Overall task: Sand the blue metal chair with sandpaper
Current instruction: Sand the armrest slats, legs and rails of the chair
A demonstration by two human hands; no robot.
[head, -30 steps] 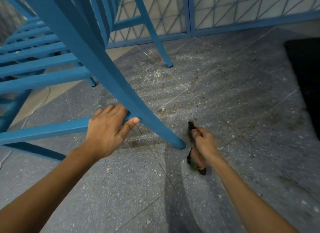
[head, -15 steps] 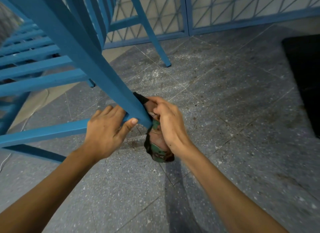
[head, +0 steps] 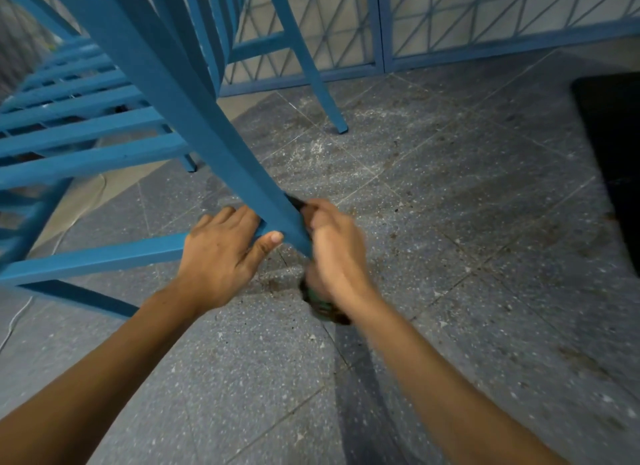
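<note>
The blue metal chair (head: 180,94) fills the upper left, one leg running down to the middle of the view. My left hand (head: 221,256) grips the low crossbar where it meets that leg, thumb against the leg. My right hand (head: 334,256) is closed around a dark, green-backed piece of sandpaper (head: 320,305) wrapped on the lower end of the leg. The hand is blurred, and the leg's tip is hidden behind it. Part of the sandpaper pokes out above the fingers.
Grey speckled floor tiles (head: 450,222) carry dust and brown grit around the leg. A blue lattice fence (head: 485,21) runs along the back. A black mat (head: 613,159) lies at the right edge. Another chair leg (head: 329,97) stands further back.
My right hand came up from the floor beside the leg's foot, wrapped the sandpaper around the leg, and has slid slightly down it. My left hand has stayed on the crossbar.
</note>
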